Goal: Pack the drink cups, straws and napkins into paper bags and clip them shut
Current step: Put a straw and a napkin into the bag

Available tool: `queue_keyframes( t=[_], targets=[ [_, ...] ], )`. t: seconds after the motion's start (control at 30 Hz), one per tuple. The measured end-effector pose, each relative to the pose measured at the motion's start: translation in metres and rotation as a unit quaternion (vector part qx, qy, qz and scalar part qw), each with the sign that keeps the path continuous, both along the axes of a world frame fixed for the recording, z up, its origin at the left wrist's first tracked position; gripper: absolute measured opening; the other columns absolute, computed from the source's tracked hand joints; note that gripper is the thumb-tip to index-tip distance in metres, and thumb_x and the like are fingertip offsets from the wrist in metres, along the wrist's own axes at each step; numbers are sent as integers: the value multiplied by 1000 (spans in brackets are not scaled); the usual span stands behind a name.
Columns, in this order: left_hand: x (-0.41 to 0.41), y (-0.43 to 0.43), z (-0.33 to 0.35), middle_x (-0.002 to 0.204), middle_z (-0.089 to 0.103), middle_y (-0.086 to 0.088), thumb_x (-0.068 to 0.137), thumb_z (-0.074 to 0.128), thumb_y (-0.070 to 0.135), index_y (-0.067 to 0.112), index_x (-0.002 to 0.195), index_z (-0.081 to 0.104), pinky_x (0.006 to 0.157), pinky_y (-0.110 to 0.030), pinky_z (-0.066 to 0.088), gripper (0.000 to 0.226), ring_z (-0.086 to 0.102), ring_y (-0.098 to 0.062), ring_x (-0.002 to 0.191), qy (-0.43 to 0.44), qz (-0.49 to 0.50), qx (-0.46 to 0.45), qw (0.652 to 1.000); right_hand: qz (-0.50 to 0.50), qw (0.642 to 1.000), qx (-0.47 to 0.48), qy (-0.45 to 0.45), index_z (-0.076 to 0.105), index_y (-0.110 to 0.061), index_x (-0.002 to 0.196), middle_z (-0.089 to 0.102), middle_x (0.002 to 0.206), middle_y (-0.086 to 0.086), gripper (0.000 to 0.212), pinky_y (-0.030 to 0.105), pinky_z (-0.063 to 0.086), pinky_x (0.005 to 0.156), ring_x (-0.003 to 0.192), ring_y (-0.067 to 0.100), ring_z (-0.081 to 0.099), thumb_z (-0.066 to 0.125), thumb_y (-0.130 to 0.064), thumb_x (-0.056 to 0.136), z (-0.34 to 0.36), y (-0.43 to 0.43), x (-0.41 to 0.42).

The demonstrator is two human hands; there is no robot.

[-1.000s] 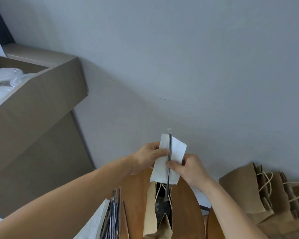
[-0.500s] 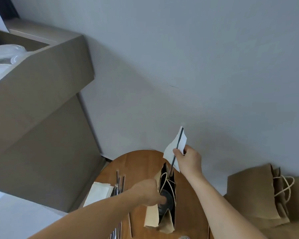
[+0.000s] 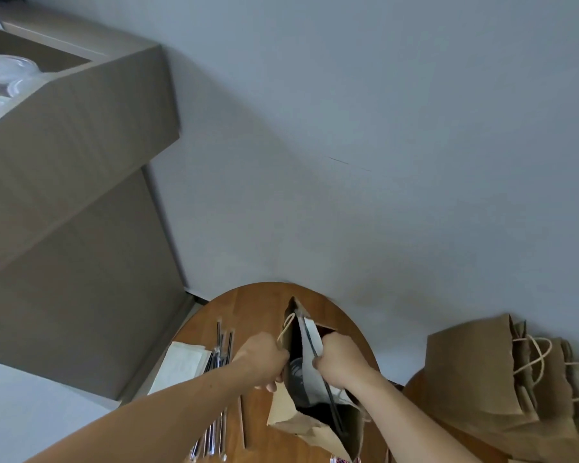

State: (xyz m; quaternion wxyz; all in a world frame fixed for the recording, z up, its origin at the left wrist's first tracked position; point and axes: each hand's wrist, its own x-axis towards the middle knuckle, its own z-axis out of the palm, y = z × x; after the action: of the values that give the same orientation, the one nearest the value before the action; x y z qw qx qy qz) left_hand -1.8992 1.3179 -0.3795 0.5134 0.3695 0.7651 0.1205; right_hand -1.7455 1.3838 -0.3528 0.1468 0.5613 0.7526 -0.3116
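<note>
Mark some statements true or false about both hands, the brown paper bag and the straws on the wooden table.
The right hand holds a white paper napkin and a thin black straw partly inside the open brown paper bag. True.
The left hand lies flat on the round wooden table. False: it grips the bag's left edge.
The bag is clipped shut. False: it gapes, a dark cup lid visible inside.
Several loose straws lie on the table, left of the bag. True.
</note>
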Motion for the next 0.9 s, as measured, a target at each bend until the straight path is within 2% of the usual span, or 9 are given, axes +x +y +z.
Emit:
queue_keyframes(
  t=[0.1,0.27,0.37,0.5,0.53,0.6,0.7,0.83,0.9],
  targets=[
    [3,-4,-2,55,70,2,98,48,29,8,83,67,49,-19,52,32,69,-12,50,-5,-18,3,1000,-3,999,-25,-37,46,-25,73,50,70,-5,27,18,30,45,59,9,49,57,-14,95,-20,-9,5],
    [2,-10,-3,67,74,-3,97,49,27,7,87,68,74,-29,61,30,72,-11,59,-6,-31,13,999,-25,997,-43,-54,45,-25,75,52,75,-7,25,18,30,49,64,6,48,51,-13,97,-60,-8,-13],
    [-4,-13,-4,69,74,-4,97,49,26,7,88,70,75,-29,61,29,72,-11,61,-3,-31,12,999,-54,996,-64,-26,52,-25,79,57,76,-8,21,17,32,49,66,4,51,51,-15,98,-82,-1,-19],
    [-8,-14,-3,57,70,4,95,48,26,10,81,68,73,-26,60,29,72,-11,60,-8,-33,8,999,-106,991,-73,-30,54,-26,77,63,81,-5,24,18,42,54,73,10,60,48,-18,99,-105,2,-17],
    [-8,-14,-3,56,69,4,95,48,26,10,79,68,73,-26,59,30,72,-11,60,-10,-34,9,999,-115,991,-63,-31,52,-26,75,62,83,-5,24,18,40,56,77,12,61,49,-19,98,-109,2,-15],
    [-7,-12,-3,55,69,4,94,47,25,11,73,67,75,-27,59,32,73,-13,62,-11,-37,8,999,-134,990,-36,-29,54,-24,77,60,78,-5,24,19,36,53,71,11,57,48,-18,98,-118,-1,-10],
    [-6,-12,-4,59,70,1,93,48,24,11,70,67,80,-30,60,32,73,-13,64,-25,-32,7,999,-87,995,-13,-43,62,-19,78,64,69,-1,31,24,39,53,66,14,59,40,-17,99,-121,-5,-9],
    [-7,-10,-4,54,68,5,94,49,25,12,74,66,77,-26,59,29,71,-11,62,-31,-51,16,998,-57,998,-1,-12,48,-32,73,55,73,-12,28,25,45,69,67,8,52,46,-25,100,-89,-1,-15],
    [-6,-9,-2,61,71,1,95,50,26,10,78,67,76,-26,59,29,72,-12,66,-21,-59,20,998,-4,1000,3,-14,46,-33,71,54,73,-12,29,23,43,64,68,11,52,49,-23,97,-67,4,-17]
  ],
)
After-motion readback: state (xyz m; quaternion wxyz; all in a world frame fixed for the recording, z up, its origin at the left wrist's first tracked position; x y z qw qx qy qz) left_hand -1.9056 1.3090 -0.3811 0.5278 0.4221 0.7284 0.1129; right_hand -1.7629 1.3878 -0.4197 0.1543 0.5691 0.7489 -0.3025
